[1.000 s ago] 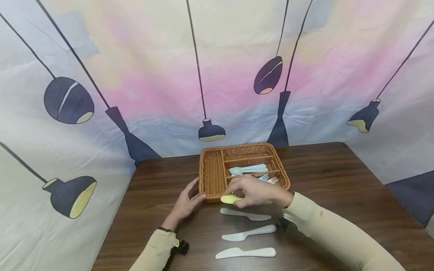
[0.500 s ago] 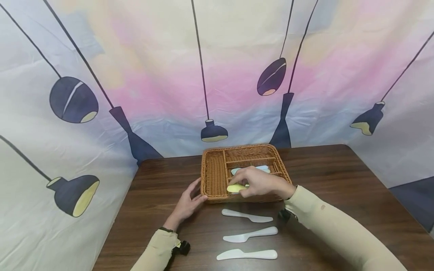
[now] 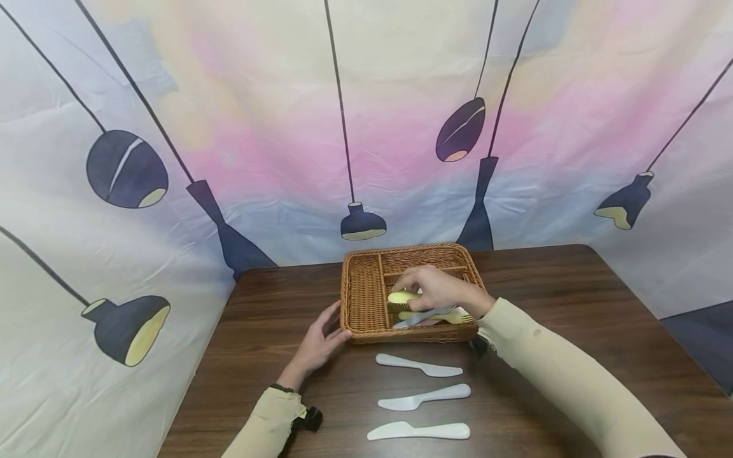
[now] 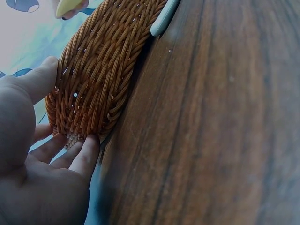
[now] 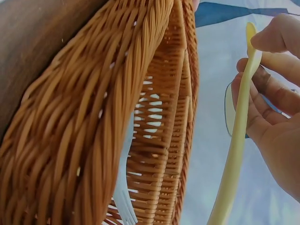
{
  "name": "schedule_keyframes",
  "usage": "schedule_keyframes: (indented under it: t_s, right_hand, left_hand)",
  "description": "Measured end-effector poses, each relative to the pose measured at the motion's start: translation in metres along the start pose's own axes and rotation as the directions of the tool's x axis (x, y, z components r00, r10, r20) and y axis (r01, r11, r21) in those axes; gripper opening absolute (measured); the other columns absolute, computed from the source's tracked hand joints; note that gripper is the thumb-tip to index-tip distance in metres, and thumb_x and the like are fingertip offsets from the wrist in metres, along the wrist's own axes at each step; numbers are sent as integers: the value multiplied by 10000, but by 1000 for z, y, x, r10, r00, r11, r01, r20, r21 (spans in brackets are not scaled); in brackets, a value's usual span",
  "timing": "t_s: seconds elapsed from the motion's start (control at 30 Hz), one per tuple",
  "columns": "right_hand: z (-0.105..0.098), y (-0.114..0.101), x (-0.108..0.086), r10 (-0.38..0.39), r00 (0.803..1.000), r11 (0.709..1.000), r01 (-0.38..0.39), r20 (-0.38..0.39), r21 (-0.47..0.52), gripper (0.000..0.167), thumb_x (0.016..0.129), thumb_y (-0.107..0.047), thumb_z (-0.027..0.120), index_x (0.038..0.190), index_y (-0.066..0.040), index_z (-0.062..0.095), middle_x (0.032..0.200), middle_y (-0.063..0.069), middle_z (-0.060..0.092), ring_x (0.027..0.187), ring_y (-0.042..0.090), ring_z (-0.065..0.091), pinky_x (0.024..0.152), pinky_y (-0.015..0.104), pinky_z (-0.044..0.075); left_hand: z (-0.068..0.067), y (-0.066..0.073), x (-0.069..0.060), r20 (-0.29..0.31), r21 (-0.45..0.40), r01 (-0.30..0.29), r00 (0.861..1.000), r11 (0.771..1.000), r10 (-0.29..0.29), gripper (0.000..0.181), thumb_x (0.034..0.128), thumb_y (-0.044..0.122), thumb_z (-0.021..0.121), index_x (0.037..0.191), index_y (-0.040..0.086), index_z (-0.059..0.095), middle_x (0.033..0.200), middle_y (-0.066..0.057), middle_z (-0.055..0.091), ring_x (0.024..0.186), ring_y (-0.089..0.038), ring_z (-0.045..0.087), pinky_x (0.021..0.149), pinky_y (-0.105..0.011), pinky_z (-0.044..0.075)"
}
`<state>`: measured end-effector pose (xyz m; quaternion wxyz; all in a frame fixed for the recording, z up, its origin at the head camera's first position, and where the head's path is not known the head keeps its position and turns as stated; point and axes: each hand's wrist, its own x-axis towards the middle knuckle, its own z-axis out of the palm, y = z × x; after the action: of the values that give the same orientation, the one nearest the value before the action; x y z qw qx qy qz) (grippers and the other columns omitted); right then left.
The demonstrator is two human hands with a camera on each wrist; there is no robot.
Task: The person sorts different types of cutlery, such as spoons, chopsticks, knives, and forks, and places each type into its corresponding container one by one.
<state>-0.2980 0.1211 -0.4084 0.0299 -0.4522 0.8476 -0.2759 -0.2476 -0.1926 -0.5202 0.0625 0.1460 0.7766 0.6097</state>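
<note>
My right hand (image 3: 439,289) pinches a yellow spoon (image 3: 403,297) above the right part of a brown wicker basket (image 3: 347,289). In the right wrist view, the spoon's (image 5: 240,108) bowl end sits at the thumb and fingers, and its long handle slants downward. At the basket's near left corner is my left hand (image 3: 315,345). The left wrist view shows its thumb against the rim and its fingers at the lower edge, holding that corner. Forks, one of them yellow (image 3: 458,316) and one pale blue (image 5: 123,173), lie in the near right compartment. My right hand covers the middle compartment.
Three white knives, the upper (image 3: 418,365), the middle (image 3: 424,397) and the lower (image 3: 418,432), lie in a column before the basket on the dark wooden table (image 3: 572,305). A patterned cloth (image 3: 269,127) hangs behind the table.
My right hand has lifted the yellow spoon from in front of the basket, up and away over its compartments. The forks show again beneath it. My left hand stays at the corner.
</note>
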Motion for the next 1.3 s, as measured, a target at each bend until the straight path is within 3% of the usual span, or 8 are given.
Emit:
schedule_keyframes:
  t_s: [0.17,0.4,0.53,0.8,0.97,1.2,1.3]
  right_hand:
    - [1,12,5,21,1000,1000,-21,-9,3,392,784,-52,614,1156,-120,718,1053,-1,674,827,94,624,729,376,614]
    - [4,24,12,46,998,998,-47,-31,-39,397,776,-58,663,1169,-80,712,995,-21,659,769,108,556,650,230,514]
    - [7,29,15,65,997,996,-67,-45,-57,399,787,-44,693,1185,-59,700,1030,-2,659,793,132,558,667,251,507]
    - [13,34,16,155,988,983,-156,-17,-92,409,848,-86,699,1254,-56,661,1196,79,633,994,230,615,820,380,559]
    - [9,35,12,225,973,969,-228,-40,-92,460,865,-46,629,1323,-92,613,1327,118,573,1216,322,531,921,480,511]
    - [5,36,9,231,971,969,-236,-64,-71,433,909,-88,615,1341,-98,595,1365,125,553,1250,333,519,927,496,514]
    - [6,38,8,236,969,969,-240,-74,-60,449,908,-87,627,1355,-102,582,1371,124,552,1252,335,521,942,505,517]
  left_hand:
    - [0,0,0,1,5,-1,1000,1000,1,747,900,118,703,1528,123,298,1590,-147,243,1439,-351,303,1106,-362,429]
    - [0,1,-1,18,-14,-14,1000,1000,15,732,906,107,693,1524,113,301,1593,-156,229,1439,-364,293,1114,-397,414]
    - [0,2,0,11,-8,-19,1000,1000,19,736,905,122,698,1525,110,302,1592,-151,236,1436,-359,304,1111,-400,419]
    - [0,1,0,3,8,-29,1000,1000,29,750,901,123,703,1528,97,292,1589,-163,236,1434,-366,303,1104,-396,427]
    - [-1,1,0,14,-5,-9,1000,1000,9,746,908,93,689,1532,99,281,1598,-157,217,1445,-352,285,1119,-390,407]
    - [0,30,-7,42,-2,25,999,1000,-25,743,917,54,667,1529,13,248,1597,-204,186,1448,-398,248,1119,-395,407]
    - [0,28,-7,41,-5,24,999,1000,-24,751,918,62,669,1533,17,240,1600,-200,181,1450,-389,246,1124,-401,400]
